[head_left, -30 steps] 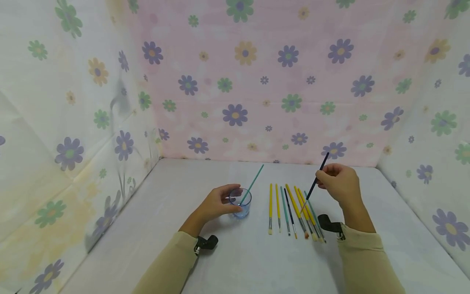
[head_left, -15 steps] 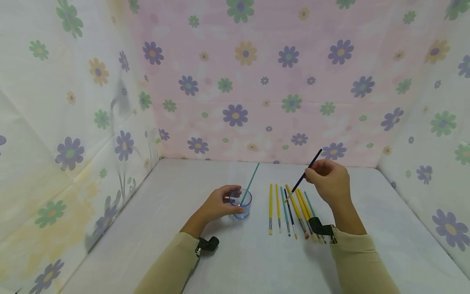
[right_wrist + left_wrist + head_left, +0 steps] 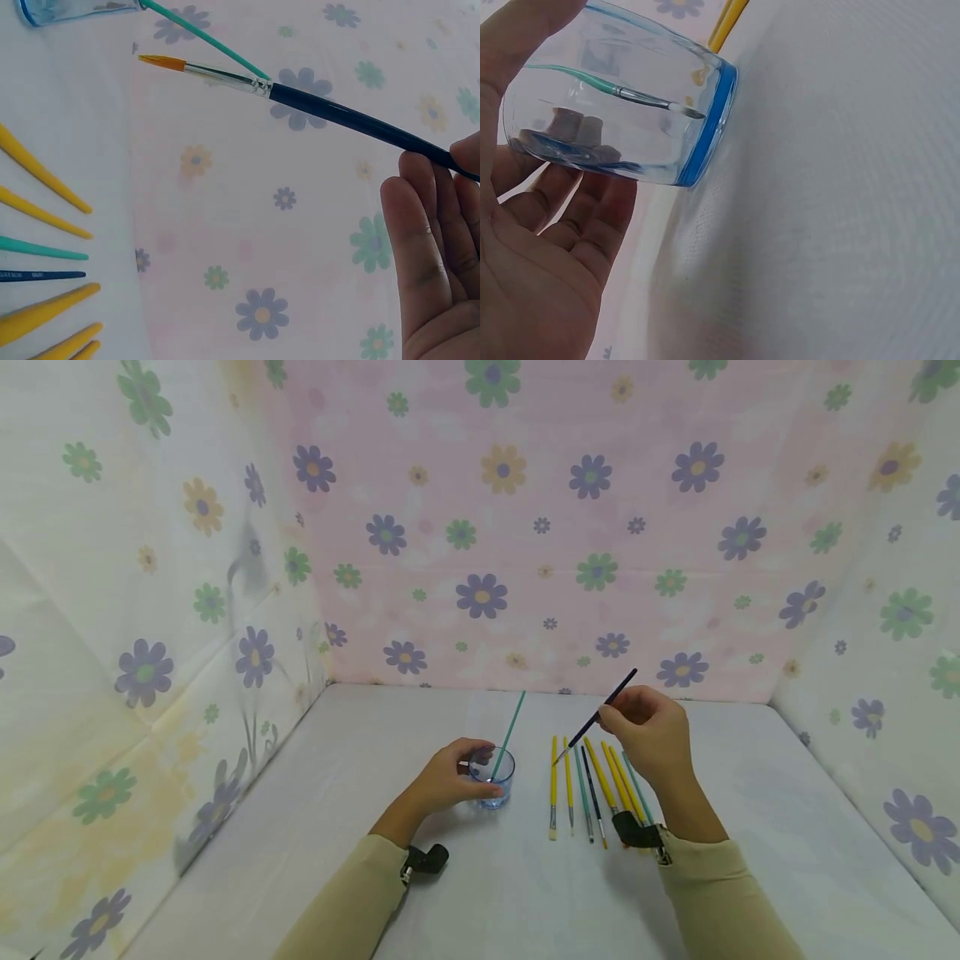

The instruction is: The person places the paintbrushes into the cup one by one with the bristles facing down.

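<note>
My left hand (image 3: 448, 777) grips a clear glass (image 3: 492, 781) with a blue base, thumb on the near side and fingers round the far side. Inside the glass leans a teal paintbrush (image 3: 598, 81), bristles down by the bottom. My right hand (image 3: 651, 731) pinches a dark blue paintbrush (image 3: 341, 116) by its handle between thumb and fingers. Its orange bristles (image 3: 161, 62) point down and left, above the row of brushes in the head view. Right of the glass, yellow paintbrushes (image 3: 553, 785) lie side by side with teal and dark blue ones, bristle ends toward me.
The brushes rest on a white tabletop (image 3: 480, 893). A pink flowered cloth (image 3: 420, 552) hangs behind it, and pale flowered cloth walls (image 3: 142, 610) stand at both sides. My right forearm (image 3: 723, 885) covers the bristle ends of the rightmost brushes.
My right hand has moved left with the dark blue paintbrush, from above the right end of the row toward the glass. The teal brush in the glass tilts slightly more upright; my left hand stays put.
</note>
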Demonstrator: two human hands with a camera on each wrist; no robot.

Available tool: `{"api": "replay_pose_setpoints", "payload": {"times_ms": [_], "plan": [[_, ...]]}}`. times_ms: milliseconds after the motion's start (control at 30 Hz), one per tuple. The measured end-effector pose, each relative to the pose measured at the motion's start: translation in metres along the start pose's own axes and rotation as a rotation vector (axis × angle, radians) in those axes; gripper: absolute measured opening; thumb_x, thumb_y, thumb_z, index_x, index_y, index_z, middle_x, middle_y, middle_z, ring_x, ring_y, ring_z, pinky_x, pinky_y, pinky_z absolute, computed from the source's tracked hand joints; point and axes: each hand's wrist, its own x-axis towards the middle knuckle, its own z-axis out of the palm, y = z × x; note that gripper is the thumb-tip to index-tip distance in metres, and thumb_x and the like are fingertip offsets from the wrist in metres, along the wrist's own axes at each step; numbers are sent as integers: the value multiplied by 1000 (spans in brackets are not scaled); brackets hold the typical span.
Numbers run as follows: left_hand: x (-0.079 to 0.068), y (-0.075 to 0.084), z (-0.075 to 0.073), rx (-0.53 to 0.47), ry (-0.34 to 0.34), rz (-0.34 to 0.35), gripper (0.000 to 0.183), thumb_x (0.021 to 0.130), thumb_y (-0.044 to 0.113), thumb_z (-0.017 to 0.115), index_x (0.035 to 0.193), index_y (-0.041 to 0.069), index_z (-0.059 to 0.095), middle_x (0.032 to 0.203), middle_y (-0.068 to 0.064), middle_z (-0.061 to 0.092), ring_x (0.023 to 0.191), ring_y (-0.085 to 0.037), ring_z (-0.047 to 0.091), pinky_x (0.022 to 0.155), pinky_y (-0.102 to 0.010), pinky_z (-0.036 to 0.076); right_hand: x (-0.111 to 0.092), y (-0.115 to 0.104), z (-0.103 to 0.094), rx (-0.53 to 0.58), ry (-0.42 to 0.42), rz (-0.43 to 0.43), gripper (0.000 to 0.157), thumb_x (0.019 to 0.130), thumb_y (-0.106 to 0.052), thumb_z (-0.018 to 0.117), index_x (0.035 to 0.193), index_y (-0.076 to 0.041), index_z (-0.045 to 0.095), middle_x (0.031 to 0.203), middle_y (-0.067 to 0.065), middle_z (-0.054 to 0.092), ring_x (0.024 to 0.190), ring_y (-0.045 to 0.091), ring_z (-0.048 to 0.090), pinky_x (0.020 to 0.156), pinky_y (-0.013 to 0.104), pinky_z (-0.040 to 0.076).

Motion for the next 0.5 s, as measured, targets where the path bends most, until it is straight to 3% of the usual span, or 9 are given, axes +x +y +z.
{"api": "replay_pose_setpoints", "payload": {"times_ms": [500], "plan": [[2,-4,1,26,11,6,86,73,45,94,144,12,58,138,-11,63,123,-22,61,108,-45,52,-8,-6,25,125,-71,-70,21,96,-30,75,101,-10,71,97,7,76,87,14,75,79,21,61]]}}
